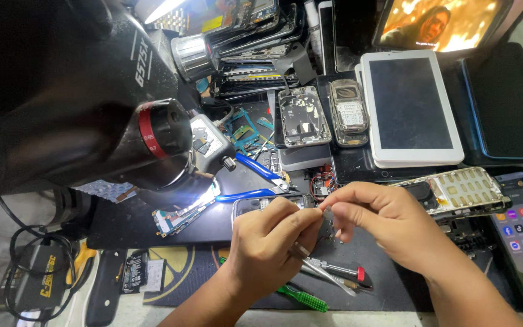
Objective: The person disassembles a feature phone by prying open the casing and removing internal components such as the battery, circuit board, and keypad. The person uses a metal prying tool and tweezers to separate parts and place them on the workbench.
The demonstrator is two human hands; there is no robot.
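left hand [267, 242], right hand [382, 224], bare forearms, no sleeves

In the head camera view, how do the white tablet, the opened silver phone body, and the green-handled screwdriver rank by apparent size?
1. White tablet with dark screen, clearly largest.
2. Opened silver phone body.
3. Green-handled screwdriver, smallest as seen, but the left hand hides part of it, so this rank is unsure.

Both hands, left [267, 242] and right [382, 224], pinching a small dark part [327, 223] above a black mat [388, 284].

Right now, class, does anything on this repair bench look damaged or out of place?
Yes. A phone lies with its back off and insides bare, beside a keypad phone stripped of its cover. Behind them, a stack of phone frames leans untidily.
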